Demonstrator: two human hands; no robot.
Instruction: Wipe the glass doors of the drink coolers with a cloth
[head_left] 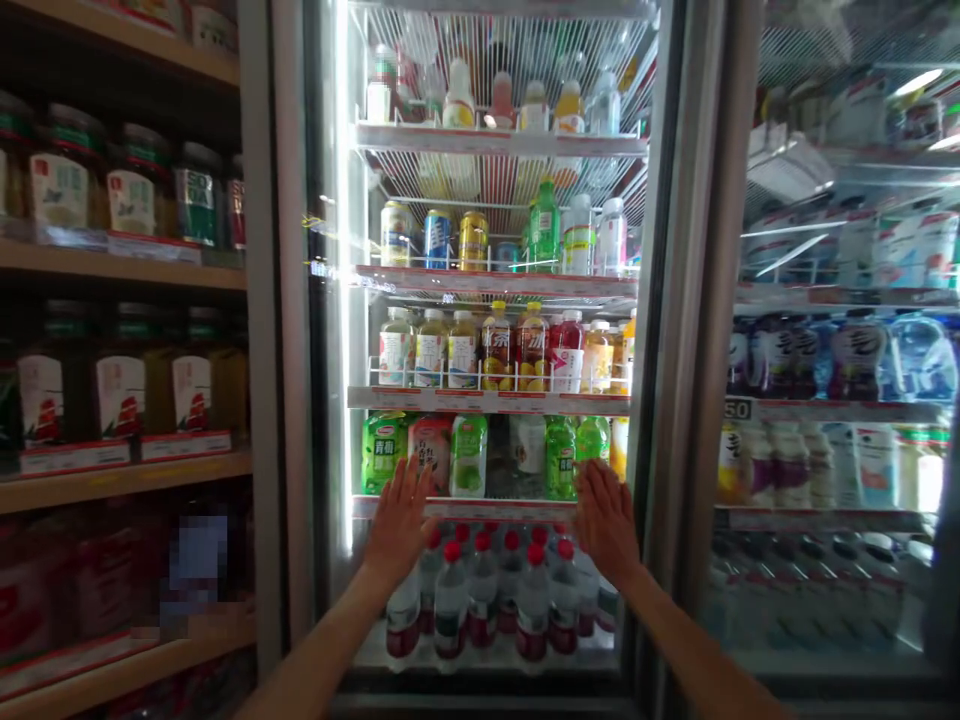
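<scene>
Both of my arms reach toward a lit drinks fridge. My left hand [397, 515] has its fingers spread and holds nothing. It overlaps the lower edge of a green drink package [382, 450] and a reddish package [430, 445]. With fingers stretched out, my right hand [604, 515] is also empty, in front of the right end of that shelf, near a green bottle [560, 455]. Whether either hand touches anything, I cannot tell. Between the hands stand a pale green bottle [469, 455] and, further back, a whitish container [527, 443].
Several clear bottles with red caps [451, 600] stand on the fridge floor. Above, wire-fronted shelves [487, 400] hold bottles and cans [473, 240]. Wooden shelves [127, 260] with jars are at left. A metal door frame [694, 300] separates another drinks fridge [832, 405] at right.
</scene>
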